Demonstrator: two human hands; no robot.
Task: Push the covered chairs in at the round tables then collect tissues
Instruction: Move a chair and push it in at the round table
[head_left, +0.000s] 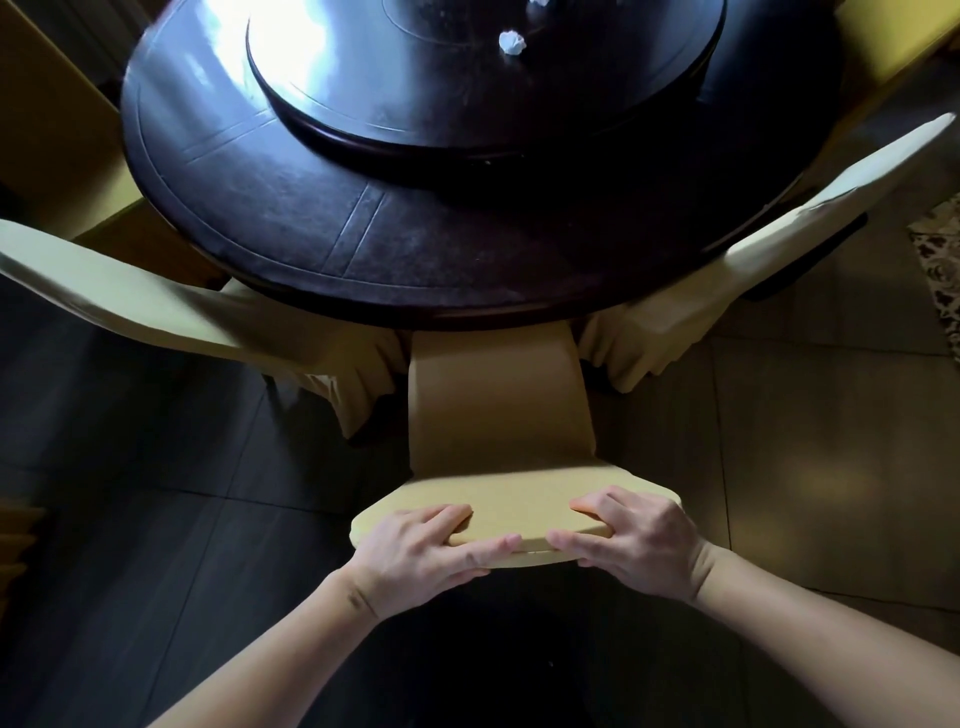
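Observation:
A chair in a tan cloth cover (498, 410) stands right in front of me, its seat tucked under the dark round table (322, 228). My left hand (421, 551) and my right hand (634, 540) both grip the top edge of its backrest, fingers curled over the top and thumbs along the near edge. A crumpled white tissue (511, 41) lies on the dark turntable (467, 78) in the table's middle. Another white tissue (537, 2) shows at the frame's top edge.
A cream-covered chair (171, 306) stands at the left of the table and another (779, 228) at the right, both angled toward it. Dark floor tiles (156, 493) lie around me. A patterned rug edge (943, 270) shows at far right.

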